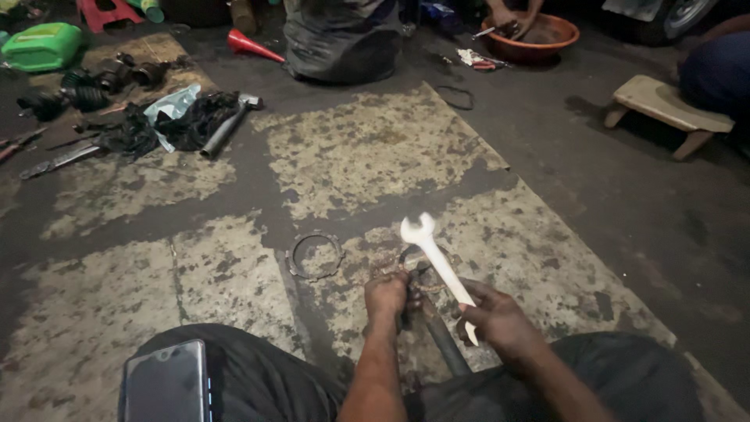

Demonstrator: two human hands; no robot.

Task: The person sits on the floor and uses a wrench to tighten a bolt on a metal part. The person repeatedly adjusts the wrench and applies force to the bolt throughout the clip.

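Phone (166, 384) on lap, left hand (386, 297) fingers wrapped around metal shaft (439, 334), right hand (495, 319) fingers gripping wrench (434, 258)

A seated person's right hand (500, 320) grips a pale spanner (437, 266) by its shaft, open end raised, while the left hand (387, 295) clasps a dark shaft (441, 340) with a rusty part on the stained floor (375, 148). A toothed ring (315, 256) lies just beside them. A phone (166, 384) rests on the left knee. Farther off are a hammer (228, 125), a red funnel (251, 44), a wooden stool (670, 105) and an orange basin (535, 39), where another person's hands work.
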